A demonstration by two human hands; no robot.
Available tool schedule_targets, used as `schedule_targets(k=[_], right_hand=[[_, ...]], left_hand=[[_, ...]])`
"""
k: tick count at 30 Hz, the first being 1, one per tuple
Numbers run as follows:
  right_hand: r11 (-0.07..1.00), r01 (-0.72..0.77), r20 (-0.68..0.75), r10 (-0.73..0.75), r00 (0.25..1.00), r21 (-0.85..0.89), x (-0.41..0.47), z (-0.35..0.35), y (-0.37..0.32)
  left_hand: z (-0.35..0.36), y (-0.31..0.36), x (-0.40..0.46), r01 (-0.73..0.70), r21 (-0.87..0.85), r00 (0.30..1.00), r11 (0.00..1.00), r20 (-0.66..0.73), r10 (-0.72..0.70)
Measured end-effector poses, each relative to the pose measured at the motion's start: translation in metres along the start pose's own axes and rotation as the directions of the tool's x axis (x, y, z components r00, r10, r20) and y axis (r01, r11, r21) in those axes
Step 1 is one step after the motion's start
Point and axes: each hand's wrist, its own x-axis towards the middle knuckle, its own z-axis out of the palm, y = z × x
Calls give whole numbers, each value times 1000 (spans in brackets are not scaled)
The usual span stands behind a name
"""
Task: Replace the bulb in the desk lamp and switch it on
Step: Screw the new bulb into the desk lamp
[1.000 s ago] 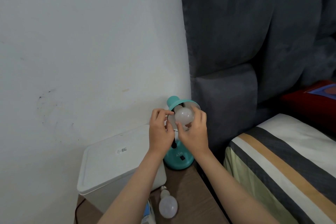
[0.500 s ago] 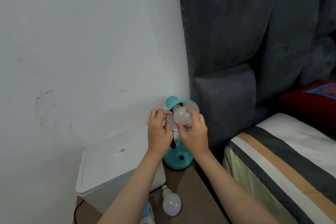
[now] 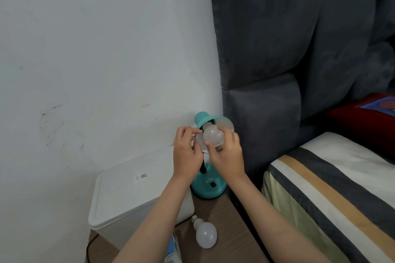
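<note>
Right hand: the right hand [image 3: 227, 152] wraps thumb and fingers around the frosted bulb [image 3: 213, 135], holding it at the mouth of the lamp shade [image 3: 215, 121].
Left hand: the left hand [image 3: 186, 151] is curled with fingertips pinched at the shade's near rim, just left of the bulb; whether they press the rim cannot be told.
Bulb in hand: its neck points up into the shade toward a dark socket; how far it is seated is hidden.
Open room: above and left of the fingers lies bare white wall [image 3: 102, 53]; right of them the grey padded headboard [image 3: 277, 53] stands close to the shade's far rim.
Below the fingers: the teal desk lamp base [image 3: 208, 186] sits on the brown bedside table [image 3: 224, 224], its dark neck rising between the wrists.
Spare bulb: a second bulb [image 3: 205, 235] lies on its side on the table, well below the hands, between the forearms.
Left of the wrists: a white lidded box [image 3: 128, 194] fills the table's left side, touching the left forearm's line of sight.
Right: striped bedding [image 3: 331, 194] edges the table.
Writing: "ATN" on the base beside a black switch [image 3: 212, 184]; a small code sticker [image 3: 141, 176] on the box lid, unreadable.
</note>
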Motion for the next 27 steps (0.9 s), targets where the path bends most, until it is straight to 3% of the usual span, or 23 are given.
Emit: schedule_targets(k=[6, 15, 20, 24, 27], right_hand=[[996, 86, 62, -86, 994, 6, -1, 0, 6], [999, -22, 76, 18, 997, 43, 3, -3, 2], [999, -52, 112, 53, 992, -13, -1, -9, -5], [991, 125, -49, -128, 991, -55, -27, -10, -12], [971, 237, 78, -233, 969, -43, -50, -1, -18]], left_hand=[[0, 0, -2, 0, -5, 1000, 1000, 0, 0], [-2, 0, -1, 16, -5, 1000, 1000, 9, -16], [-12, 11, -9, 187, -147, 982, 971, 32, -184], [-37, 9, -37, 196, -112, 981, 974, 20, -195], [-66, -4, -65, 251, 6, 968, 968, 15, -251]])
